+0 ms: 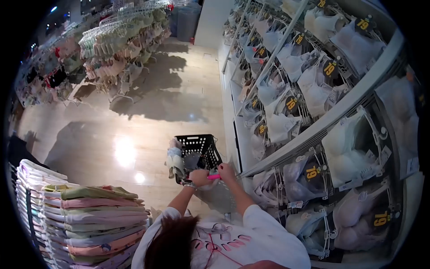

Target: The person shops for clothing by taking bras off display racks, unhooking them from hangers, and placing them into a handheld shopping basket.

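A black shopping basket [206, 144] with holes in its walls stands in front of me. Light-coloured clothing [175, 157] hangs over its left side, and a dark grey item lies inside. At the basket's near edge, my left hand [199, 177] is closed around a short bright pink bar [214, 176], which looks like a handle grip. My right hand [226, 172] is at the bar's right end with its fingers curled; what it holds, if anything, is hidden.
Bras on hangers with yellow "79" tags [330, 68] fill the wall rack at right. Close by on the left, a rail holds folded-over garments [101, 215] on white hangers. Further racks of hanging underwear [112, 49] stand at far left. Pale flooring [152, 134] runs between them.
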Motion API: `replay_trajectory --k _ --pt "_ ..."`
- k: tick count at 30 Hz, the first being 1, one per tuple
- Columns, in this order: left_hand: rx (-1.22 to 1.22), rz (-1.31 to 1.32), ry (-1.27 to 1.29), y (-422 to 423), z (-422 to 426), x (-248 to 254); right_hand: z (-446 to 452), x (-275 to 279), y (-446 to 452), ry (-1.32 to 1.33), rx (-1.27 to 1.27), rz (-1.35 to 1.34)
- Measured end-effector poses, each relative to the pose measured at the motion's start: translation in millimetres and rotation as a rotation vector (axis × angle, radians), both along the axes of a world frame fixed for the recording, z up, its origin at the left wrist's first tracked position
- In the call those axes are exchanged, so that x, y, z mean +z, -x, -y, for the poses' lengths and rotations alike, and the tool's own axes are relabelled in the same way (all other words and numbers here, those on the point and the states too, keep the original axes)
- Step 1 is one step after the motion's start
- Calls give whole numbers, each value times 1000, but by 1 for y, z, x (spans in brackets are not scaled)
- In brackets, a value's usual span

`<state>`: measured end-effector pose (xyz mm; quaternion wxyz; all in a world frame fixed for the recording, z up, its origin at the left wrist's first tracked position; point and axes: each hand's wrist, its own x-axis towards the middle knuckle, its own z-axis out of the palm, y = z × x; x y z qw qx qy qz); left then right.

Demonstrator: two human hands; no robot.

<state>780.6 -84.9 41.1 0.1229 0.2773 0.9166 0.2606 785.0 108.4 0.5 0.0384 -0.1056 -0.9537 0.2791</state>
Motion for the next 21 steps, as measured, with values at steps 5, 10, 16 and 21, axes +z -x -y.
replay_trajectory --k 5,10,16,21 --pt "32 -56 -4 84 4 -11 6 5 85 7 16 79" --pt "12 -82 -36 170 0 4 5 6 174 29 -6 23" --pt "65 -111 -5 277 -19 13 -7 13 285 29 49 -83" --pt "111 -56 103 352 -27 13 -13 18 369 56 94 -53"
